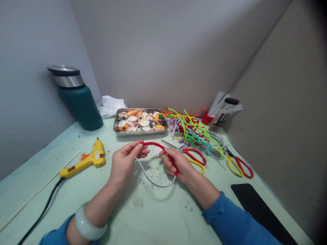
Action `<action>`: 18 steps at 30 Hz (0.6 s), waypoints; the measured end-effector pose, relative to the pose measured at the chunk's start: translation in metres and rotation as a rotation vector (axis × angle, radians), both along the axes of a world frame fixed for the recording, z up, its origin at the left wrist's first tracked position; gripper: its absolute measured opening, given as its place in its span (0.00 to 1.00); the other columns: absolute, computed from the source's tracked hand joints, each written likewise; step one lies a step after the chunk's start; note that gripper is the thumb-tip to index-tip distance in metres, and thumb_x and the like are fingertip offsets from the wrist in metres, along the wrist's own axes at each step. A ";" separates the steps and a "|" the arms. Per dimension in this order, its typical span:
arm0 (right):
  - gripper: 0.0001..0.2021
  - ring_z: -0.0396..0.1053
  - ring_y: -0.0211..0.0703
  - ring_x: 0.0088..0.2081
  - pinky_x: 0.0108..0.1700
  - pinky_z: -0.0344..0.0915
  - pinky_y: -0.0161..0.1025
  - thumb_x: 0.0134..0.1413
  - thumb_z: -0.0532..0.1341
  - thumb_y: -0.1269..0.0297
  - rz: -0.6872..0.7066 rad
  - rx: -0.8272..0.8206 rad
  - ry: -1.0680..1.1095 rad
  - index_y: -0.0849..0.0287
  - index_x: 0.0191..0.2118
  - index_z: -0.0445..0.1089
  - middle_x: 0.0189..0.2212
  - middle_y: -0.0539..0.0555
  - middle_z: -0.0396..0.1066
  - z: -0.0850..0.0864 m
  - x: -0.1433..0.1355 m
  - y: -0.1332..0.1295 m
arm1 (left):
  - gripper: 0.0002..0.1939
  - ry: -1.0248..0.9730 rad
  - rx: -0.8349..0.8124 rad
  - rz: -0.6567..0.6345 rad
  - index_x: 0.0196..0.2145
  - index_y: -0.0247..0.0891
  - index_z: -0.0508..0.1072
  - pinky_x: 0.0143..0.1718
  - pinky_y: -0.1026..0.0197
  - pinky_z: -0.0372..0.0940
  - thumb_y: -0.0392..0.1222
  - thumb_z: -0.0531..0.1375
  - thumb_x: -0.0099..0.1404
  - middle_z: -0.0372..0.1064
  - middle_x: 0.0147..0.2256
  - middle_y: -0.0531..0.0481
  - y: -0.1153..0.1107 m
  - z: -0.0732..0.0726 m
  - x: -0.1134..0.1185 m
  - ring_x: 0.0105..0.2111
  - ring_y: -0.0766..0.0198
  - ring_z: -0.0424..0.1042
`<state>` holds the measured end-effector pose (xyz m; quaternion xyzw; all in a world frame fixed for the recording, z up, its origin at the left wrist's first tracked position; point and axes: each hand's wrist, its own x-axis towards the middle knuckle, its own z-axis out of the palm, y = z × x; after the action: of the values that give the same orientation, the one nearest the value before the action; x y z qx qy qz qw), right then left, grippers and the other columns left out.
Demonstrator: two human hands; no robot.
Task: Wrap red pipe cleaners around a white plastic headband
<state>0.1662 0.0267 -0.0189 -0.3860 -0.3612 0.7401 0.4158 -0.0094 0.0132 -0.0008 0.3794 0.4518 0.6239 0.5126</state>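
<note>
A ring of pale grey wire (155,184) is held up over the table between both hands. Red pipe cleaner (154,144) is wrapped round its upper and right side, while the lower part is bare. My left hand (127,157) pinches the ring at its upper left, thumb against forefinger, where the red wrapping ends. On the right side, my right hand (176,162) is closed round the red-covered stretch. A red end shows below that palm. Just behind the right hand lie scissors (195,157) with one red and one yellow handle.
A yellow glue gun (87,160) and a thin stick (41,190) lie left, near a teal bottle (80,105). Behind are a metal tray (140,133) of shells and tangled pipe cleaners (191,131). More scissors (240,165) and a black flat object (260,211) lie right.
</note>
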 end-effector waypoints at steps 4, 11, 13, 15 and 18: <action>0.11 0.45 0.28 0.09 0.11 0.43 0.28 0.51 0.59 0.57 0.009 -0.014 -0.005 0.61 0.32 0.67 0.09 0.41 0.57 0.002 0.000 -0.001 | 0.15 0.003 0.025 -0.004 0.38 0.31 0.75 0.35 0.59 0.71 0.43 0.65 0.53 0.77 0.30 0.44 -0.001 -0.001 0.001 0.30 0.61 0.76; 0.11 0.44 0.28 0.09 0.11 0.43 0.28 0.51 0.59 0.57 0.010 -0.006 0.006 0.61 0.31 0.67 0.09 0.42 0.57 0.002 0.000 -0.001 | 0.15 0.037 0.019 -0.017 0.38 0.33 0.75 0.34 0.60 0.70 0.43 0.66 0.53 0.76 0.29 0.47 -0.002 0.001 0.000 0.27 0.63 0.75; 0.11 0.44 0.28 0.09 0.11 0.43 0.28 0.52 0.59 0.57 0.014 -0.002 0.014 0.61 0.31 0.67 0.09 0.41 0.57 0.002 0.000 -0.001 | 0.16 0.050 0.021 -0.038 0.39 0.34 0.75 0.33 0.60 0.70 0.43 0.66 0.53 0.76 0.31 0.48 -0.002 0.000 0.000 0.27 0.63 0.75; 0.11 0.44 0.28 0.09 0.11 0.43 0.28 0.52 0.59 0.57 0.018 0.003 0.021 0.61 0.31 0.67 0.09 0.41 0.57 0.003 0.000 0.000 | 0.17 0.062 0.024 -0.047 0.40 0.34 0.75 0.33 0.60 0.69 0.44 0.65 0.53 0.75 0.31 0.47 -0.002 0.000 0.000 0.27 0.64 0.74; 0.11 0.44 0.28 0.09 0.11 0.43 0.28 0.52 0.59 0.57 0.021 0.007 0.031 0.62 0.31 0.67 0.09 0.41 0.57 0.002 0.001 0.000 | 0.19 0.084 0.023 -0.043 0.42 0.34 0.75 0.34 0.60 0.69 0.45 0.65 0.53 0.76 0.32 0.46 -0.003 -0.001 0.000 0.27 0.64 0.74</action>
<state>0.1668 0.0272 -0.0173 -0.3691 -0.3610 0.7491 0.4150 -0.0095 0.0106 -0.0016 0.4208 0.4574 0.6014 0.5021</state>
